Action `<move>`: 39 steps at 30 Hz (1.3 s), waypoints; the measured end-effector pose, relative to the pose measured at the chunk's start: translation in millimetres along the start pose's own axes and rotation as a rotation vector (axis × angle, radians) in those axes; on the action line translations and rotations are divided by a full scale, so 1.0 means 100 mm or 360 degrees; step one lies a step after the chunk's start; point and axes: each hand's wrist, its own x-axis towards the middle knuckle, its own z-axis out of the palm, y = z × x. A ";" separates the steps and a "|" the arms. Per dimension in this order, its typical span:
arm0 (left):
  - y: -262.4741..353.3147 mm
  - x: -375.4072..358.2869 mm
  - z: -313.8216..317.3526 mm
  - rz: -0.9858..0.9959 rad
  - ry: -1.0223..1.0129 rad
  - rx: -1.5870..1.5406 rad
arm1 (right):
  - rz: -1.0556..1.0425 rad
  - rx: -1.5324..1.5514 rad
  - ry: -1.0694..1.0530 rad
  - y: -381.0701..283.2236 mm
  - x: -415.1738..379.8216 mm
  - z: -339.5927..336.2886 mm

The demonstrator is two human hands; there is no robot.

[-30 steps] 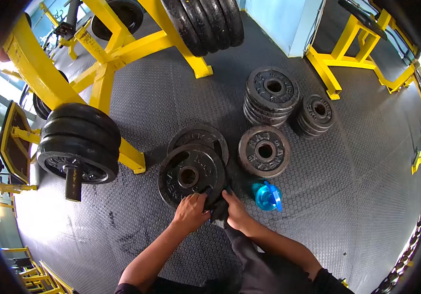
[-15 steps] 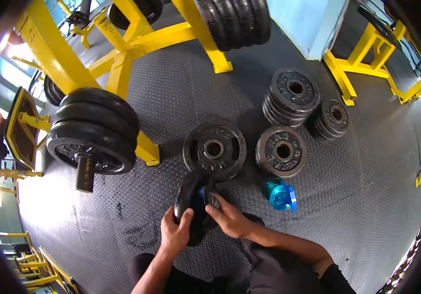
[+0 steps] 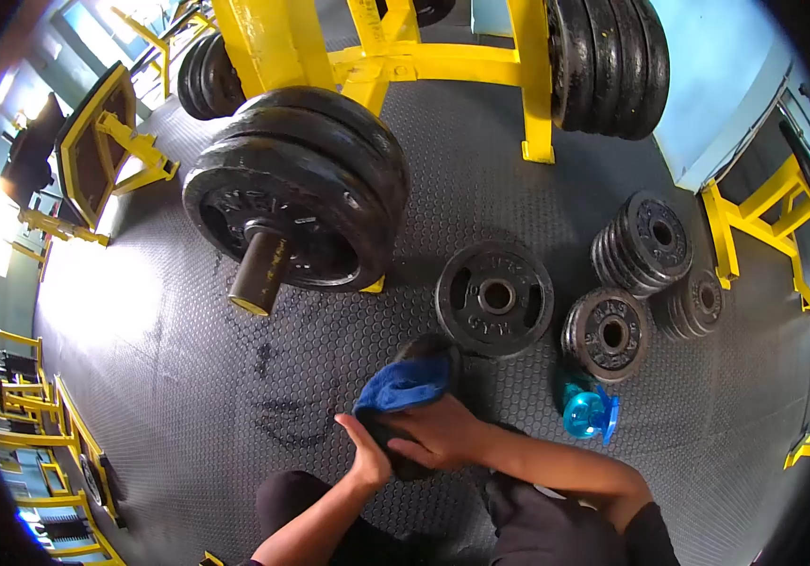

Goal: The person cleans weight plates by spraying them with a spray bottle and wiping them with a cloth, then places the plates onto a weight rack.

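Note:
A dark weight plate (image 3: 445,347) is propped on its edge in front of my knees, largely hidden by my hands and a blue cloth (image 3: 405,385). My left hand (image 3: 370,460) steadies the plate's left side, some of its fingers hidden behind it. Across the plate, my right hand (image 3: 442,429) grips the blue cloth, which is bunched over the plate's upper part. Just beyond lies a larger weight plate (image 3: 539,302) flat on the floor, with a round centre hole and slots.
Plate stacks stand to the right: a near stack (image 3: 603,363), a taller stack (image 3: 645,203) and a small stack (image 3: 709,321). Close by is a blue bottle (image 3: 582,415). A yellow rack (image 3: 461,64) carries loaded plates (image 3: 301,222), its bar end (image 3: 263,269) jutting towards me.
The view has swung left, so the rack looks nearer. My right hand has moved over the plate with the blue cloth, now spread out in plain sight. My left hand's fingers have straightened.

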 end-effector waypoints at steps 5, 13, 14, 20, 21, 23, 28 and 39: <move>-0.44 0.14 -0.09 0.0033 0.0182 0.0057 | -0.0284 -0.0249 0.0526 0.38 0.26 0.00; -0.12 0.11 -0.06 0.0066 0.0207 0.0045 | 0.0196 -0.0019 0.1008 1.59 0.01 0.67; -0.11 0.11 -0.07 0.0047 0.0197 0.0043 | 0.0443 0.0254 0.1095 1.63 -0.07 0.83; -0.12 0.18 -0.34 -0.0036 0.0369 -0.0055 | 0.0388 -0.0890 0.0518 1.09 -0.75 1.14; -0.12 0.18 -0.37 -0.0035 0.0383 -0.0057 | 0.0379 -0.0881 0.0510 1.10 -0.78 1.27; -0.13 0.19 -0.40 -0.0057 0.0396 0.0022 | 0.0865 0.0011 0.0699 1.29 -0.81 1.54; -0.10 0.17 -0.30 0.0000 0.0266 0.0193 | 0.0736 0.0270 0.1161 2.28 0.03 1.69; 0.12 -0.01 -0.50 -0.0389 0.0038 -0.0327 | 0.0115 0.0047 0.0185 0.03 0.08 0.81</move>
